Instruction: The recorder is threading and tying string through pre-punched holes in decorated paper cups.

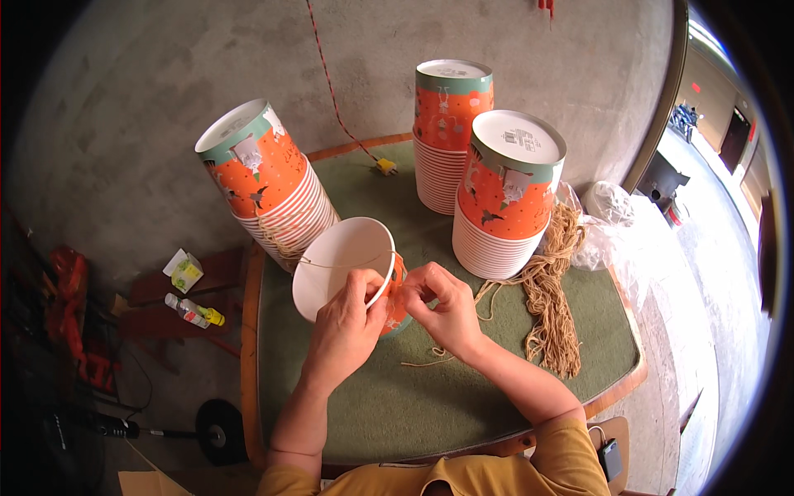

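A white paper bucket point(331, 285) with an orange and green outer wall lies tilted on the table, its mouth facing up and to the left. A thin twine handle point(351, 264) crosses the mouth. My left hand point(347, 322) is closed at the bucket's near right rim, some fingers reaching inside. Just outside the wall, my right hand point(442, 306) is closed in a pinch; what its fingertips hold is too small to make out. To the right of my right hand hangs a bundle of tan twine point(550, 310), draped on the table.
Three stacks of upside-down buckets, a left stack point(265, 178), a back stack point(451, 136) and a right stack point(504, 198), stand on the green-topped table point(389, 422). A yellow plug point(385, 166) lies behind. Clear plastic bags point(608, 215) sit at the right edge. Left is a bench point(227, 277) with bottles.
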`<state>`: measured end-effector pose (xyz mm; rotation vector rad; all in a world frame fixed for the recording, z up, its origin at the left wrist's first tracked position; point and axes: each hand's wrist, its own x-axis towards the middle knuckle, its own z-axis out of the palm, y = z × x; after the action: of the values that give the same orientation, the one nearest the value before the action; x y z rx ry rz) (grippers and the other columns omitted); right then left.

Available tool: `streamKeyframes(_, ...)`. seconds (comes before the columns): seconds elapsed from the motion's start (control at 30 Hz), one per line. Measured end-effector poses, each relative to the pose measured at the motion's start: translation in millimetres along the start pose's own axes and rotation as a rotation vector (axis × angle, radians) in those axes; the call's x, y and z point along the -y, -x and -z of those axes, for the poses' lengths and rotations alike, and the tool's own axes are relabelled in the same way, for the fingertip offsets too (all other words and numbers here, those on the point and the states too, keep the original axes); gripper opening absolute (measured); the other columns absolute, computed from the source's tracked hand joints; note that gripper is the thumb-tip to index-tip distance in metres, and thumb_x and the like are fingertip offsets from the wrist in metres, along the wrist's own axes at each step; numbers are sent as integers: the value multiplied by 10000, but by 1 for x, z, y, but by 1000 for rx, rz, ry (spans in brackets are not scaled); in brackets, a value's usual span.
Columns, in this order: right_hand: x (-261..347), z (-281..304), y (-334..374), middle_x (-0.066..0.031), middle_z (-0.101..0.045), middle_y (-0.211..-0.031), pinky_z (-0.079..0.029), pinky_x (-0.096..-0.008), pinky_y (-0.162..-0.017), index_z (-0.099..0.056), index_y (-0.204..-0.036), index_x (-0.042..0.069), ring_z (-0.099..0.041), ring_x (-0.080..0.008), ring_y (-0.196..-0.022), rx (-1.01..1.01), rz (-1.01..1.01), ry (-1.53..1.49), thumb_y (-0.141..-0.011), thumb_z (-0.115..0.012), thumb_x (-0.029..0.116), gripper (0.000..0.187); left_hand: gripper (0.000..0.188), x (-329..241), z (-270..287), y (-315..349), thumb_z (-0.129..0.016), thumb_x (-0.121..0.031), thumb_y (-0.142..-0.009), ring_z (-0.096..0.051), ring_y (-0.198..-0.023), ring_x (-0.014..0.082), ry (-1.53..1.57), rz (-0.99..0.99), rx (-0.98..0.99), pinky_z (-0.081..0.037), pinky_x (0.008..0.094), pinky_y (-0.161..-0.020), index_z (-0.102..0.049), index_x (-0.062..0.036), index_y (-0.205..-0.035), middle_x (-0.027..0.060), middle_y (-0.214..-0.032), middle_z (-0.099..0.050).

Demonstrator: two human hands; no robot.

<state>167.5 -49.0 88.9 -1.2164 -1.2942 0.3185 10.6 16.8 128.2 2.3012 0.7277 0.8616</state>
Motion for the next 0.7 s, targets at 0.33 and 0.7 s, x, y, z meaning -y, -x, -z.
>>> streamKeyframes(0.33, -1, 0, 0, -72, -624, -885, -574, -280, -631, -602, -908, 3, -669, -151, -732, 11, -13, 19, -868, -658, 15, 70, 266, 4, -5, 1, -610, -49, -904, -677, -848, 338, -2, -5, 24, -528, 438, -720, -447, -36, -1114, 166, -939, -661)
streamKeyframes(0.7, -2, 0, 0, -79, -623, -884, -581, -293, -630, -600, -918, 4, -677, -166, -741, 21, -5, 53, -872, -658, 23, 77, 284, 4, -6, 1, -612, -41, -896, -672, -836, 345, 6, -16, 23, -522, 446, -712, -440, -36, -1123, 169, -931, -650)
